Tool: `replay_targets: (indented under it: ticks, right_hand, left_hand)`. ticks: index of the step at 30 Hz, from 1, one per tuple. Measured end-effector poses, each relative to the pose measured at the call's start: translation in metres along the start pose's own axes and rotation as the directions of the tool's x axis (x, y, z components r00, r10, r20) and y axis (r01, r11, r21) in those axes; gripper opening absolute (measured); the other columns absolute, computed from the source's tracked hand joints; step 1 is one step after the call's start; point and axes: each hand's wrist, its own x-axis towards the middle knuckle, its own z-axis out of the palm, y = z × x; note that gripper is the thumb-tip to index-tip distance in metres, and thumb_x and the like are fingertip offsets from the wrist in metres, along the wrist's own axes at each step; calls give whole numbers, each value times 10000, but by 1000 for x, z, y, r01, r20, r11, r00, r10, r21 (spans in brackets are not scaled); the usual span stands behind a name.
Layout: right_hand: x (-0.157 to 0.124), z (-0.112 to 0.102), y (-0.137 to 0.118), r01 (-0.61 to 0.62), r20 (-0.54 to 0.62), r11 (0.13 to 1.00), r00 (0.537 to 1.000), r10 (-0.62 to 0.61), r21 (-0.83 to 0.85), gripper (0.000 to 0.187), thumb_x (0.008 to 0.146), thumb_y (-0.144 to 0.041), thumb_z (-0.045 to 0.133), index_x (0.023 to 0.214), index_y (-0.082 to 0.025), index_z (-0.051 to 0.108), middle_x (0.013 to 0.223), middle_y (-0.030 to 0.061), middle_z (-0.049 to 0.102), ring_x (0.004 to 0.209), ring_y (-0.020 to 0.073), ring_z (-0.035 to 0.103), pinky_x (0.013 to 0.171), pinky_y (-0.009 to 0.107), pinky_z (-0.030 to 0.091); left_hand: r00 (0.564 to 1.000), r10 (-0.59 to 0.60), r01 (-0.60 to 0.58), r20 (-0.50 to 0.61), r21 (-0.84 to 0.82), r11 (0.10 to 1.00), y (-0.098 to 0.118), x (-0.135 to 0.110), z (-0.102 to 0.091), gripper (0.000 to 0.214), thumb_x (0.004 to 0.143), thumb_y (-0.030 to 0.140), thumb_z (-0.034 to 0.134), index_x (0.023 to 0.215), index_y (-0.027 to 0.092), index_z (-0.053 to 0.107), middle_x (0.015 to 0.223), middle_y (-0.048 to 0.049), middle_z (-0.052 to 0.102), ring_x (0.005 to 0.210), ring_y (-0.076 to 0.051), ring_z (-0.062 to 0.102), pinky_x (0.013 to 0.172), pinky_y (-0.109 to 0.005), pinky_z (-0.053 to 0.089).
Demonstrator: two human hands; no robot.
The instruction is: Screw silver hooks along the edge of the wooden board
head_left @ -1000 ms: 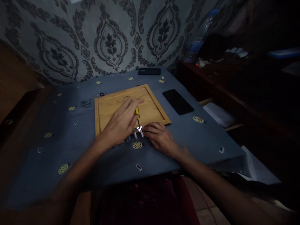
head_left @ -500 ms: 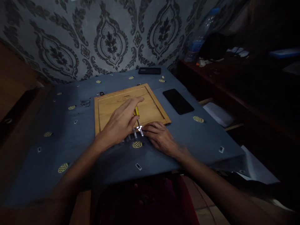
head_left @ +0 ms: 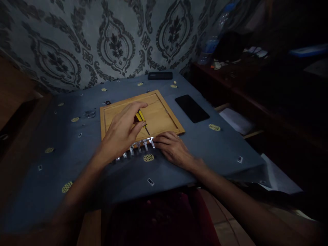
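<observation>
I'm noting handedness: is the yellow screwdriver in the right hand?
No; the left hand holds the yellow screwdriver, while the right hand is at the metal strip.

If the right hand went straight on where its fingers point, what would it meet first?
Most likely the right end of the metal hook rail, along the wooden board's near edge. The right hand's fingertips look very close; whether they touch it is unclear.

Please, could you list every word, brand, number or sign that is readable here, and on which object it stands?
No text is clearly readable.
Small pale-edged rectangles printed on the blue-grey tablecloth: lettering too small and blurred to read.
Blue label on the blue-capped clear plastic bottle: too dark and blurred.
</observation>
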Motion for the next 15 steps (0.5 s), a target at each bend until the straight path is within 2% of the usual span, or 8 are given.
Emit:
replay_targets:
  ticks: [3, 9, 15]
  right_hand:
    - [0, 0, 0, -2, -10, 1000, 1000, 2, -1, 275, 969, -98, 516, 1086, -221, 733, 1107, 52, 763, 1062, 226, 614, 919, 393, 460]
    - [0, 0, 0, 4, -21, 1000, 1000, -4, 8, 283, 960, -86, 525, 1098, -220, 734, 1109, 48, 763, 1064, 230, 612, 919, 399, 458]
    - [0, 0, -1, 0, -24, 1000, 1000, 1, 23, 288, 978, -108, 507, 1098, -229, 739, 1106, 49, 763, 1061, 232, 617, 908, 406, 470]
  left_hand:
    - [999, -5, 5, 35, 5, 1000, 0, -1, 2, 353, 954, 157, 557, 1306, 175, 537, 1309, -85, 662, 1120, -217, 660, 951, -332, 557]
    - [998, 39, -37, 52, -36, 999, -1, -1, 8, 349, 950, 120, 537, 1293, 181, 530, 1319, -96, 656, 1222, -232, 627, 1016, -383, 539]
    - [997, 44, -41, 57, -38, 998, -1, -1, 10, 353, 947, 99, 550, 1295, 149, 530, 1315, -112, 654, 1214, -225, 629, 1022, -366, 536]
